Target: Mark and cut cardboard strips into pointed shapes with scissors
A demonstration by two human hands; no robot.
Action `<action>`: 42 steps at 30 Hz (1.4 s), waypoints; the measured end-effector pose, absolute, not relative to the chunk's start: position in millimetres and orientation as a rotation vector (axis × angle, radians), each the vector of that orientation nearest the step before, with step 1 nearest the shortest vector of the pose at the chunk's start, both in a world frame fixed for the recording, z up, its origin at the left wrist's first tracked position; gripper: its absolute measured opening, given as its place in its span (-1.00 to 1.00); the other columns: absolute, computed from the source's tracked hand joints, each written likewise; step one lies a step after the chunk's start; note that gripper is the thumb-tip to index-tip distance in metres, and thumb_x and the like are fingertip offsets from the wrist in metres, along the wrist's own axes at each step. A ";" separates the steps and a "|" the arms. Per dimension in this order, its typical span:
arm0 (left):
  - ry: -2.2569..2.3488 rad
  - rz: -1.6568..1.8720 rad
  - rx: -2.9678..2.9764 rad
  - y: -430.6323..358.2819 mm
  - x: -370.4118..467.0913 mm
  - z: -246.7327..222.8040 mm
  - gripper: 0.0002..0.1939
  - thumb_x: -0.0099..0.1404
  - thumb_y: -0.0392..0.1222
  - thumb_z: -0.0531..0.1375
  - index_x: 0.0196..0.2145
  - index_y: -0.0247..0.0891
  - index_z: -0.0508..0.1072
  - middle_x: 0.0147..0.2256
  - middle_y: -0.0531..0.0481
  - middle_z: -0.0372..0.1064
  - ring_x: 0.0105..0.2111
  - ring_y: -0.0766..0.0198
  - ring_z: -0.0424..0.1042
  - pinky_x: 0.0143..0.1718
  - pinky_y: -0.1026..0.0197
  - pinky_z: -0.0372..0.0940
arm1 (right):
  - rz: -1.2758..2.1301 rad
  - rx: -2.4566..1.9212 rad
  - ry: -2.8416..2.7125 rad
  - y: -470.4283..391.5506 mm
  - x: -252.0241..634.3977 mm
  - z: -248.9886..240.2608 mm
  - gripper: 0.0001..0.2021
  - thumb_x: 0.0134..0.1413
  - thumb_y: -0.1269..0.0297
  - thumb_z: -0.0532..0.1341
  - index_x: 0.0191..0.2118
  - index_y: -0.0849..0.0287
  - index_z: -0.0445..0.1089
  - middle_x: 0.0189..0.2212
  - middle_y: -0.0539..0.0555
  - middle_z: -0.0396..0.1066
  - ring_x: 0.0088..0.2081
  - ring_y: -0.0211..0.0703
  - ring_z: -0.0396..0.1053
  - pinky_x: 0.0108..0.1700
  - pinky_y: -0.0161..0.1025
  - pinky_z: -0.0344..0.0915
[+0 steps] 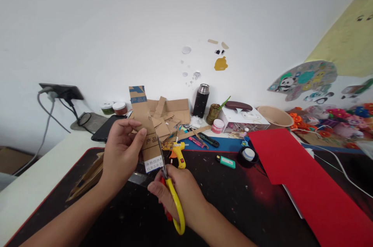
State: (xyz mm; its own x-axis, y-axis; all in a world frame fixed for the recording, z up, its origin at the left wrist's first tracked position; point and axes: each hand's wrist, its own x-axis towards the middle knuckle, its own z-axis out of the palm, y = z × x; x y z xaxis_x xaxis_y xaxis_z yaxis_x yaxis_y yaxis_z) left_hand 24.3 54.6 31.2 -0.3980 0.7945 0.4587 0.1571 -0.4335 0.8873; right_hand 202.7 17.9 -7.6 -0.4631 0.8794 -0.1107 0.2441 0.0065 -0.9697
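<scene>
My left hand (124, 149) pinches a long cardboard strip (144, 120) between thumb and fingers, holding it upright above the dark mat. The strip has blue print at its top and a white label at its lower end. Scissors with yellow and red handles (176, 208) are gripped in my right hand (182, 192), below and to the right of the strip. Their blades point up along the strip's right edge. Behind my right hand lies a yellow glue gun (180, 154), its nozzle side partly hidden by the strip.
Cardboard scraps (177, 109) are piled at the back beside a black flask (201, 101). A teal box cutter or lighter-like item (225, 162) and a black bowl (241, 158) lie right of centre. Red sheets (309, 184) cover the right side. Folded cardboard (87, 175) lies left.
</scene>
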 end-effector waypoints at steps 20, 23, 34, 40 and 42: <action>1.309 1.837 1.418 51.1 27.8 28.2 -0.77 0.36 -0.11 0.41 -0.15 -0.10 0.43 -0.30 0.09 0.47 -0.40 0.29 0.46 -0.42 0.30 0.41 | 1.398 -1.149 -1.752 17.5 205.1 3.3 -0.71 0.24 0.05 0.43 -0.27 0.15 0.44 -0.42 0.01 0.52 -0.44 -0.20 0.44 -0.40 -0.36 0.27; 1.305 1.859 1.408 49.7 31.4 27.1 -0.76 0.34 -0.11 0.42 -0.16 -0.11 0.43 -0.29 0.08 0.48 -0.39 0.29 0.47 -0.41 0.29 0.42 | 1.368 -1.149 -1.754 17.6 205.2 -1.7 -0.71 0.27 0.01 0.41 -0.23 0.16 0.50 -0.38 0.04 0.58 -0.42 -0.17 0.47 -0.37 -0.33 0.30; 1.331 1.882 1.392 48.4 37.1 25.1 -0.74 0.32 -0.08 0.44 -0.18 -0.11 0.43 -0.31 0.09 0.47 -0.35 0.26 0.49 -0.36 0.28 0.45 | 1.328 -1.215 -1.773 15.4 203.6 -4.0 -0.73 0.32 0.04 0.39 -0.20 0.18 0.56 -0.33 0.09 0.64 -0.37 -0.11 0.51 -0.32 -0.29 0.30; 1.346 1.894 1.414 47.4 38.7 24.1 -0.74 0.33 -0.07 0.43 -0.20 -0.11 0.42 -0.33 0.10 0.43 -0.38 0.27 0.45 -0.38 0.27 0.43 | 1.300 -1.238 -1.795 14.5 202.9 -2.8 -0.74 0.37 0.05 0.38 -0.20 0.17 0.56 -0.32 0.10 0.64 -0.35 -0.10 0.52 -0.31 -0.28 0.30; 1.342 1.899 1.406 47.7 39.1 23.0 -0.72 0.32 -0.06 0.44 -0.20 -0.11 0.41 -0.33 0.10 0.43 -0.37 0.27 0.44 -0.37 0.27 0.43 | 1.284 -1.244 -1.802 14.3 203.0 -3.7 -0.73 0.37 0.05 0.38 -0.21 0.17 0.56 -0.33 0.10 0.63 -0.36 -0.10 0.52 -0.31 -0.28 0.29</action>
